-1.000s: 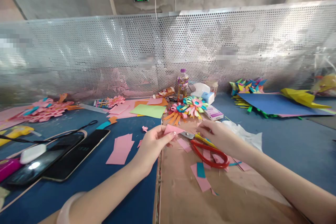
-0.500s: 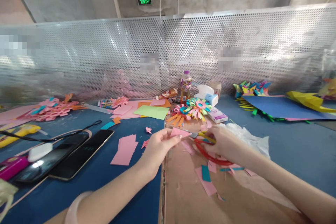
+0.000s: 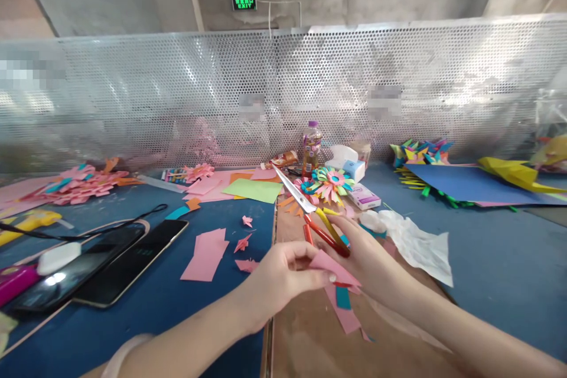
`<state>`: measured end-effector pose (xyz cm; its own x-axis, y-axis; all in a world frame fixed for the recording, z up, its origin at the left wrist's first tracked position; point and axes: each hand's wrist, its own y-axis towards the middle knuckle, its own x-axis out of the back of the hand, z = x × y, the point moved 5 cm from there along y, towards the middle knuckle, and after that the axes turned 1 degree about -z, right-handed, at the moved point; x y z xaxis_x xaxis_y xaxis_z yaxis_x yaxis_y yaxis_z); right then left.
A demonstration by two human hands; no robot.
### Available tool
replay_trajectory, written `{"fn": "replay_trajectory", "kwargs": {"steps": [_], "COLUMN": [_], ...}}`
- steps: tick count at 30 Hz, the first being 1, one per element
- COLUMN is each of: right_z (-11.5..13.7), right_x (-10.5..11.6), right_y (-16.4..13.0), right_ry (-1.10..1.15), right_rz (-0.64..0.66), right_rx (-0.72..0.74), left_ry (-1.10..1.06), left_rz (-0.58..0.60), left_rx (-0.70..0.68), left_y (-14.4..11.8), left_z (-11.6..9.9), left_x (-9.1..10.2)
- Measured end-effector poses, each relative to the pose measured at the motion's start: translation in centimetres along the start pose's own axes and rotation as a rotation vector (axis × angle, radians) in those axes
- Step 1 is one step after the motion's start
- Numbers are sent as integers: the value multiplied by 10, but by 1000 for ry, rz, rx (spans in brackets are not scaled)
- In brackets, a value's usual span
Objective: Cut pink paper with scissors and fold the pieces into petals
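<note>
Pinched between the thumb and fingers of my left hand [image 3: 290, 274] is a small folded piece of pink paper [image 3: 332, 266]. My right hand [image 3: 372, 257] is closed around the handles of scissors [image 3: 325, 233] with red and yellow grips. Their blades point up and to the left, apart from the paper. Both hands are close together over the brown board [image 3: 310, 336], and the paper partly overlaps the right hand's fingers. Small pink cut pieces [image 3: 243, 243] lie on the blue table left of my left hand. Below the held paper rest a pink strip [image 3: 349, 322] and a teal scrap [image 3: 342, 298].
Pink rectangles [image 3: 206, 254] and two dark phones [image 3: 133, 260] lie to the left. Ahead are a green sheet [image 3: 252, 190], a drink bottle [image 3: 312, 147], a paper flower [image 3: 332, 183] and a small box [image 3: 365, 196]. Crumpled tissue [image 3: 420, 245] is on the right.
The scissors have come away from the pink paper, and their blades have swung to point up and left. My left hand has moved down and right with the paper, toward my right hand.
</note>
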<state>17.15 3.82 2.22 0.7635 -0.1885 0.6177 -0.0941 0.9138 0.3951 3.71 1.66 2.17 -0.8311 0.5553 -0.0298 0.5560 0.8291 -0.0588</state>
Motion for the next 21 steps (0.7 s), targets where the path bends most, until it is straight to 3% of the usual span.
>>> {"fn": "replay_trajectory", "kwargs": {"steps": [5, 10, 14, 17, 19, 21], "right_z": [-3, -5, -8, -13, -18, -27], "right_x": [7, 2, 5, 13, 18, 29], "right_y": [3, 2, 6, 13, 17, 20], "right_ry": [-175, -210, -294, -354, -361, -333], "right_rz": [-41, -15, -142, -159, -72, -27], "right_rx": [93, 10, 47, 72, 64, -55], "left_ry": [100, 143, 60, 42, 7, -62], "left_rz": [-20, 26, 22, -46, -137, -259], "left_rx": [-6, 18, 24, -30, -62, -95], "left_y": [1, -1, -3, -2, 2, 8], "left_z": [-2, 7, 11, 6, 0, -4], "left_x": [5, -4, -14, -10, 3, 24]}}
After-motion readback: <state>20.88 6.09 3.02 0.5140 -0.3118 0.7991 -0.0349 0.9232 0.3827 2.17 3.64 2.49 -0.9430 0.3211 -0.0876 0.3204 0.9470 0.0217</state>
